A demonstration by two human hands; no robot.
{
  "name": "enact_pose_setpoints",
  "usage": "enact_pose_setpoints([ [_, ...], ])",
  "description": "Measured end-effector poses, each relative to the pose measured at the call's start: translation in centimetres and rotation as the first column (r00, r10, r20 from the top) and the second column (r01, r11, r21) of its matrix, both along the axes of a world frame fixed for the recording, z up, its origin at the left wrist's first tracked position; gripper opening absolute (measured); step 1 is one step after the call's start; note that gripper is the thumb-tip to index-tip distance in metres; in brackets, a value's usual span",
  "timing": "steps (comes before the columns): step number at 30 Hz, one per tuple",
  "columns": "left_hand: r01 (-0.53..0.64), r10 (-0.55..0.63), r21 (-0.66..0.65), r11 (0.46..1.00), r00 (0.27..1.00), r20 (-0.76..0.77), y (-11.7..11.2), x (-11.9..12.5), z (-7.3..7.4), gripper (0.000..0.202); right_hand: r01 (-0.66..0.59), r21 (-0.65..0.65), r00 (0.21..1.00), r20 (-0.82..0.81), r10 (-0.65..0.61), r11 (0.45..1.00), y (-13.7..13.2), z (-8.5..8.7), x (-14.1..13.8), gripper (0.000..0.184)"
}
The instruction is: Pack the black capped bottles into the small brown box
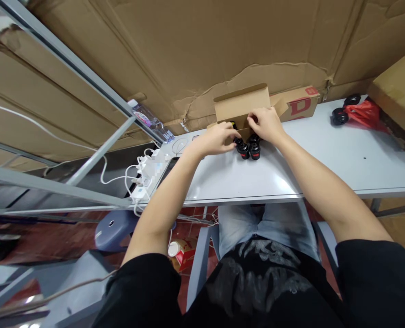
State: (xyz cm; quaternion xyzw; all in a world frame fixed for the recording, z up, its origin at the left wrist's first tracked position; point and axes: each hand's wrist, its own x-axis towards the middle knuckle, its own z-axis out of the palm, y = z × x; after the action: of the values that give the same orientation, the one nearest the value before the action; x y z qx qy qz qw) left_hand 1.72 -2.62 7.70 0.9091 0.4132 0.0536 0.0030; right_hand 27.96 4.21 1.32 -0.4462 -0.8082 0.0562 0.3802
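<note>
A small open cardboard box [242, 105] stands at the far edge of the white table [325, 159], its lid flap raised. My left hand [218, 138] has its fingers closed on a small black part at the box's front wall. My right hand [267, 124] curls over the box's front edge, fingers bent around something I cannot make out. Two small black cylindrical parts with red bands [249, 149] stand on the table just in front of the box, between my hands.
A second cardboard box with red print [300, 105] lies right of the open one. Black parts [340, 116] and a red bag [365, 113] sit at the far right beside a large carton [401, 93]. White chargers and cables [144, 175] crowd the left corner. Cardboard sheets line the back.
</note>
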Motion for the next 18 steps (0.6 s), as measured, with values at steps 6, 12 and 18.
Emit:
enact_pose_setpoints([
  [6, -0.042, 0.052, 0.080, 0.996, 0.991, -0.121, -1.3, -0.1, -2.8, 0.069, -0.004, 0.006, 1.000, 0.012, 0.004, 1.000, -0.1, 0.0, 0.1, 0.029],
  [12, -0.085, 0.084, -0.026, 0.996, 0.996, -0.042, -1.7, -0.9, -2.9, 0.043, 0.007, -0.002, 0.999, 0.045, -0.006, 1.000, -0.4, 0.3, 0.2, 0.027],
  [18, -0.152, 0.148, -0.074, 0.986, 0.988, -0.055, -2.1, -3.3, -3.0, 0.037, 0.025, 0.002, 0.995, 0.093, -0.025, 1.000, -0.6, 0.4, 0.2, 0.027],
])
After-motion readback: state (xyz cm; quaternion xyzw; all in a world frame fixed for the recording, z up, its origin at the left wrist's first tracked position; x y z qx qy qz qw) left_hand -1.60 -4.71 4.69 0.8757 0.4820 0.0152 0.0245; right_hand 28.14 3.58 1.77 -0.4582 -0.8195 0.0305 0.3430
